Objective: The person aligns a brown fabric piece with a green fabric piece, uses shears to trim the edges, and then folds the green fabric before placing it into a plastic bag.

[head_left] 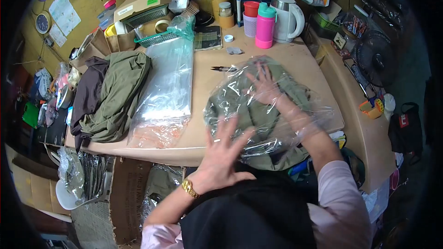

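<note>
An olive green garment lies in front of me on the table, covered by a clear plastic bag. My right hand rests on the garment with fingers spread; clear film shows around its wrist and forearm. Nearer to me, my left hand is stretched open over the near left edge of the bag, slightly blurred, a gold watch on its wrist. Neither hand grips anything. Dark thread snips lie just beyond the bag.
A stack of flat clear bags lies to the left, beside a pile of olive and dark brown garments. At the back stand a pink bottle, a kettle and a green basket. A cardboard box is below.
</note>
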Action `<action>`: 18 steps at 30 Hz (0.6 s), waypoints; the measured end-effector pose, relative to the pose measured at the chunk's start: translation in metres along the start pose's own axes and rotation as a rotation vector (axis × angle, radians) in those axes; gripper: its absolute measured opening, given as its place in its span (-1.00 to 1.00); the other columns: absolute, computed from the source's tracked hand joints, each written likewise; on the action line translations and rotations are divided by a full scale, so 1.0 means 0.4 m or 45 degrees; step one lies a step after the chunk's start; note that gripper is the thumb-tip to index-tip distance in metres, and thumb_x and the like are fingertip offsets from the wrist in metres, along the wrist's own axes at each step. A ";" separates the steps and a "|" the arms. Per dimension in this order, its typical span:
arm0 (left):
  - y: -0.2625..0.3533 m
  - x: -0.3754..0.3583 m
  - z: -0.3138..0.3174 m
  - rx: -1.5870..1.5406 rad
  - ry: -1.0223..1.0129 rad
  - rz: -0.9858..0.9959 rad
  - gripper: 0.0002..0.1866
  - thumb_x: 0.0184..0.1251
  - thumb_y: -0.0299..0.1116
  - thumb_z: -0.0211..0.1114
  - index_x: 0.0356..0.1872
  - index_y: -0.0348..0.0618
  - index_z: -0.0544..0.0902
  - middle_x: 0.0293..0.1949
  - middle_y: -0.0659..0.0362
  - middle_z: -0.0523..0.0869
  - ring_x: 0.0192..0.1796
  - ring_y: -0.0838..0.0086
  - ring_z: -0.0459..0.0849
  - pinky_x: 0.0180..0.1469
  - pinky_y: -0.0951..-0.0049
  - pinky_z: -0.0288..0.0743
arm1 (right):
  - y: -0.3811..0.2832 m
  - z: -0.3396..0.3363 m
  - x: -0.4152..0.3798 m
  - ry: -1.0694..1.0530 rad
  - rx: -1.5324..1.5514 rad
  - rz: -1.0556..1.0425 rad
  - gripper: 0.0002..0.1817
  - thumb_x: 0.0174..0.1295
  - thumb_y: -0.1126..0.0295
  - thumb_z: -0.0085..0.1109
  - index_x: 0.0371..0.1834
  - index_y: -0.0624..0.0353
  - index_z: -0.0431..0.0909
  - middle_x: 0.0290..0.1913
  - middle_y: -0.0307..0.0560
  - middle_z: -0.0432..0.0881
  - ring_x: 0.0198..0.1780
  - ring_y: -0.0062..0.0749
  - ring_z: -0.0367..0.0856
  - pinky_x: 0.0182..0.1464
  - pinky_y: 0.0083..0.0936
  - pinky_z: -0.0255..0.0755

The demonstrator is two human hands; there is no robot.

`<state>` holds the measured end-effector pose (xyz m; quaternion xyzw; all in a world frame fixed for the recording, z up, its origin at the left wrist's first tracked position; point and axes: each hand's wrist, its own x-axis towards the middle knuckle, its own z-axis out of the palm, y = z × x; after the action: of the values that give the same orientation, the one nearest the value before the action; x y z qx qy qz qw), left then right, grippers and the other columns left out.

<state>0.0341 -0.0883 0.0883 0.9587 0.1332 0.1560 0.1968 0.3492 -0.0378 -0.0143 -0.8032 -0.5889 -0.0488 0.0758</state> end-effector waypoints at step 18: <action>-0.036 -0.069 0.205 -0.870 0.214 -0.134 -0.59 0.13 -0.55 0.38 0.06 -0.20 0.63 -0.31 0.13 0.65 -0.32 0.37 0.63 -0.24 0.43 0.53 | -0.075 -0.030 -0.119 -0.291 -0.021 -0.470 -0.12 0.36 -0.26 -0.14 0.63 0.00 -0.02 0.65 0.13 -0.15 0.64 0.22 -0.32 0.51 0.38 -0.48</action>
<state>0.0350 -0.1118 0.0037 0.8133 0.1382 0.2594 0.5021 0.3063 -0.0759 -0.0084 -0.6827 -0.7303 0.0247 -0.0081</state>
